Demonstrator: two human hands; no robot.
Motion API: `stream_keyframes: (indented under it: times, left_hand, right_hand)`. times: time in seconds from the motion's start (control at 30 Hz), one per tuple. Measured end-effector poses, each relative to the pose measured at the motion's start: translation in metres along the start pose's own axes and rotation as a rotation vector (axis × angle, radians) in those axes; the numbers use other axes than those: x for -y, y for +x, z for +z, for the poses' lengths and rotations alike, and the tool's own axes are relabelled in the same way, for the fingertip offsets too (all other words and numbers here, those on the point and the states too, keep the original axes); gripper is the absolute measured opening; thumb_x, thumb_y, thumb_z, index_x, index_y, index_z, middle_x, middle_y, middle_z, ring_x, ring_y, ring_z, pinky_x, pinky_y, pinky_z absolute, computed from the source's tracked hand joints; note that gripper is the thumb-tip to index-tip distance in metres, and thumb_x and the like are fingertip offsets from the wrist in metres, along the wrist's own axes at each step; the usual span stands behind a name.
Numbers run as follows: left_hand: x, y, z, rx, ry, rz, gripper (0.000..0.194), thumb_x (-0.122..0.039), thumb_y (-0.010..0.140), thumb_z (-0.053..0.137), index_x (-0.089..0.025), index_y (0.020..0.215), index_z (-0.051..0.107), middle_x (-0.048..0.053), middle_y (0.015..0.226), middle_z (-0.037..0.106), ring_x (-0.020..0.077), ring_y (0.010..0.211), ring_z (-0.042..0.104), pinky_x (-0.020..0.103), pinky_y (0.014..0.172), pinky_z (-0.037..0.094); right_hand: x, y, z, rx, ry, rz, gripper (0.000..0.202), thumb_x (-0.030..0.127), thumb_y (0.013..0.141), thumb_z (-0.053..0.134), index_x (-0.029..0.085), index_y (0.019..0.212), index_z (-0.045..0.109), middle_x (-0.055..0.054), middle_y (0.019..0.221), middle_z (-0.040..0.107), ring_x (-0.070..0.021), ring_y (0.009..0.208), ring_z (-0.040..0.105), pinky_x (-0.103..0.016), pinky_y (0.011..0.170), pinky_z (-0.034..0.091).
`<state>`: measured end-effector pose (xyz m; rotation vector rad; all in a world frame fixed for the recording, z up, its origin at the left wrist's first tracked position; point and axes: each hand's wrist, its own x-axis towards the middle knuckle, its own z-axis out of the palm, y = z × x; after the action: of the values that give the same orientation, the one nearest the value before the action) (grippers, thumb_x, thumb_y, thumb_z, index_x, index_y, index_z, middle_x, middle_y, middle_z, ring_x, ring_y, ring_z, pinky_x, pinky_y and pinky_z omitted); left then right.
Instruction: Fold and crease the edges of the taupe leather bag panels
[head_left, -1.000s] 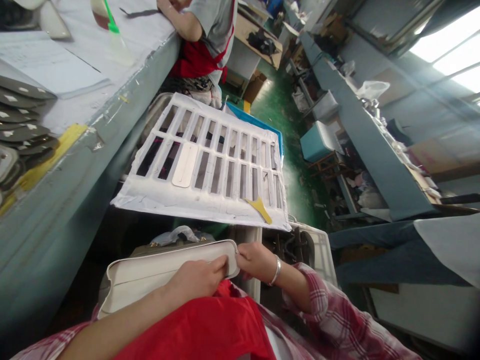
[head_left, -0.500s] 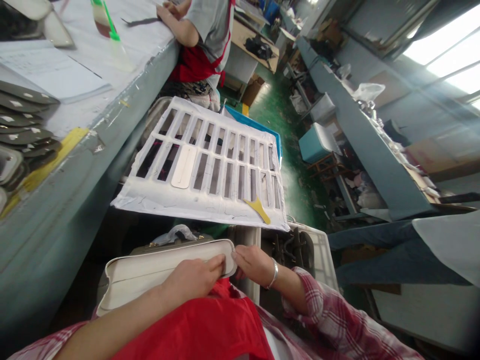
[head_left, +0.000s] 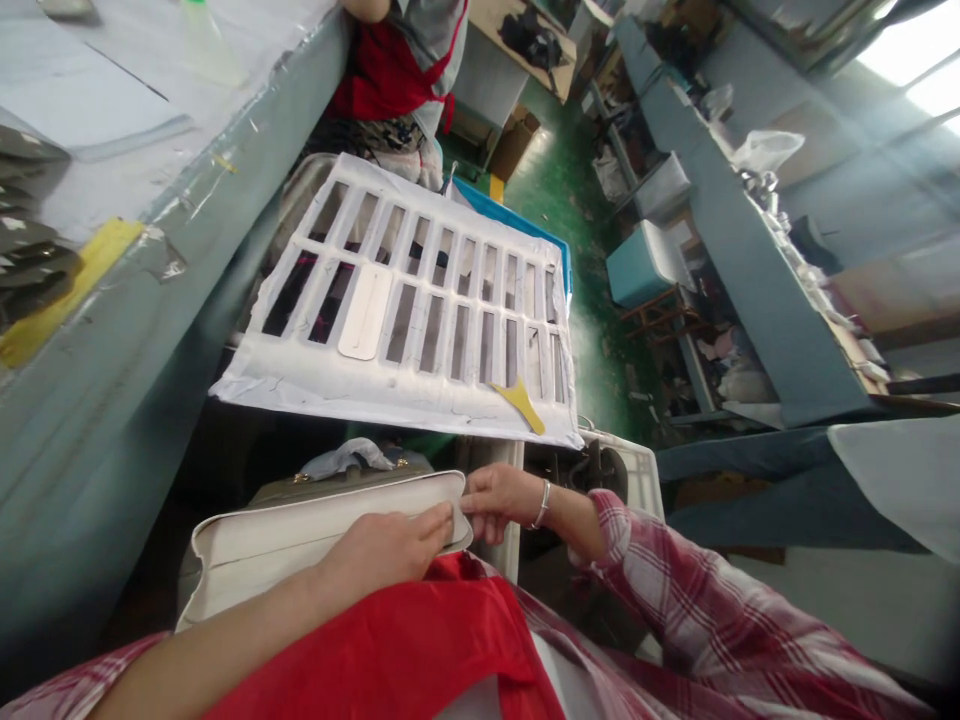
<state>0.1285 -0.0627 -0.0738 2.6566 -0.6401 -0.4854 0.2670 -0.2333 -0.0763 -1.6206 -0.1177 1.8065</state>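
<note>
A handbag (head_left: 281, 540) with a long cream-white panel and a dark olive side lies across my lap. Gold-coloured fittings and a handle wrapped in pale film (head_left: 349, 458) show on its far side. My left hand (head_left: 394, 550) presses on the white panel, fingers together and tips near its rounded right end; the thumb is hidden. At that end my right hand (head_left: 495, 500) pinches the panel's edge between thumb and forefinger. Whether it also holds something small cannot be made out.
Ahead lies a white slotted rack (head_left: 420, 385) bearing a cream strip (head_left: 366, 312) and a yellow spatula-like tool (head_left: 521, 403). A workbench (head_left: 225, 190) runs along the left, with a person in a red apron (head_left: 386, 75) beyond. A pale crate (head_left: 637, 465) stands right.
The view has shifted slightly, so the rack and benches sit higher. My right hand stays at the panel's end, its fingers turned a little; my left hand keeps its place.
</note>
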Motion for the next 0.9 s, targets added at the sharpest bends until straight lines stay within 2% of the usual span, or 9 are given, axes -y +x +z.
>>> stream_keyframes:
  times: [0.17, 0.27, 0.37, 0.47, 0.53, 0.63, 0.73, 0.83, 0.9]
  left_hand:
    - [-0.006, 0.003, -0.01, -0.011, -0.048, -0.022, 0.035, -0.024, 0.085, 0.039, -0.024, 0.118, 0.048, 0.004, 0.127, 0.048, 0.0158, 0.065, 0.063, 0.025, 0.05, 0.046]
    - [-0.004, -0.024, -0.024, -0.087, -0.196, 0.004, 0.039, -0.026, 0.085, 0.04, -0.026, 0.124, 0.041, 0.006, 0.13, 0.045, 0.0167, 0.079, 0.062, 0.024, 0.058, 0.048]
    - [0.01, -0.084, -0.026, -0.45, -0.486, -0.218, 0.042, -0.036, 0.084, 0.042, -0.022, 0.124, 0.038, 0.01, 0.127, 0.045, 0.0142, 0.085, 0.057, 0.024, 0.067, 0.048]
    - [0.03, -0.143, -0.005, -0.912, -0.744, -0.794, 0.035, -0.042, 0.085, 0.039, -0.018, 0.11, 0.045, 0.004, 0.09, 0.056, 0.0104, 0.066, 0.053, 0.021, 0.058, 0.045]
    - [0.042, -0.164, 0.017, -0.885, -1.017, -0.89, 0.042, -0.046, 0.08, 0.046, -0.017, 0.111, 0.044, -0.001, 0.077, 0.052, 0.007, 0.05, 0.044, 0.018, 0.042, 0.038]
    - [0.051, -0.166, 0.039, -0.729, -1.338, -0.737, 0.049, -0.046, 0.079, 0.049, -0.017, 0.118, 0.044, 0.0, 0.076, 0.052, 0.0059, 0.047, 0.041, 0.017, 0.038, 0.034]
    - [0.049, -0.16, 0.042, -0.708, -1.316, -0.649, 0.051, -0.044, 0.077, 0.053, -0.017, 0.119, 0.045, 0.005, 0.097, 0.055, 0.0063, 0.05, 0.046, 0.02, 0.041, 0.04]
    - [0.049, -0.16, 0.034, -0.69, -1.192, -0.634, 0.048, -0.044, 0.077, 0.053, -0.021, 0.119, 0.048, 0.008, 0.123, 0.045, 0.0066, 0.052, 0.049, 0.02, 0.04, 0.041]
    - [0.054, -0.159, 0.029, -0.656, -1.127, -0.625, 0.047, -0.043, 0.077, 0.052, -0.022, 0.118, 0.05, 0.007, 0.126, 0.045, 0.0108, 0.064, 0.055, 0.021, 0.048, 0.045]
  right_hand:
    - [0.022, -0.001, -0.003, 0.037, -0.192, 0.105, 0.045, 0.055, 0.063, 0.065, 0.013, 0.071, 0.051, -0.002, 0.054, 0.063, -0.0123, 0.044, 0.058, -0.023, 0.043, 0.05]
    - [0.024, -0.001, 0.003, 0.008, -0.263, 0.123, 0.046, 0.055, 0.061, 0.066, 0.013, 0.07, 0.051, -0.003, 0.054, 0.062, -0.012, 0.042, 0.058, -0.019, 0.037, 0.046]
    - [0.019, 0.0, 0.007, -0.054, -0.309, 0.068, 0.045, 0.056, 0.066, 0.061, 0.013, 0.074, 0.05, -0.004, 0.057, 0.062, -0.0115, 0.043, 0.058, -0.017, 0.037, 0.044]
    - [0.012, -0.002, 0.008, -0.1, -0.295, -0.035, 0.051, 0.053, 0.065, 0.064, 0.015, 0.093, 0.045, -0.003, 0.065, 0.063, -0.0126, 0.044, 0.059, -0.019, 0.037, 0.046]
    - [0.008, -0.004, 0.009, -0.079, -0.256, -0.1, 0.063, 0.05, 0.064, 0.067, 0.02, 0.111, 0.036, -0.002, 0.072, 0.063, -0.0127, 0.044, 0.059, -0.02, 0.037, 0.047]
    - [0.003, -0.005, 0.01, 0.003, -0.179, -0.164, 0.069, 0.049, 0.065, 0.066, 0.02, 0.118, 0.033, -0.001, 0.068, 0.061, -0.0124, 0.046, 0.06, -0.019, 0.039, 0.047]
    - [-0.004, -0.005, 0.012, 0.032, -0.111, -0.212, 0.063, 0.049, 0.066, 0.066, 0.016, 0.113, 0.04, -0.001, 0.064, 0.06, -0.0128, 0.049, 0.06, -0.02, 0.043, 0.049]
    - [-0.015, -0.008, 0.018, 0.047, -0.086, -0.204, 0.058, 0.047, 0.066, 0.067, 0.016, 0.11, 0.044, -0.002, 0.065, 0.062, -0.0137, 0.05, 0.061, -0.021, 0.045, 0.05]
    - [-0.025, -0.012, 0.024, 0.088, -0.092, -0.159, 0.056, 0.044, 0.066, 0.067, 0.016, 0.11, 0.046, -0.002, 0.063, 0.062, -0.0139, 0.05, 0.061, -0.021, 0.046, 0.05]
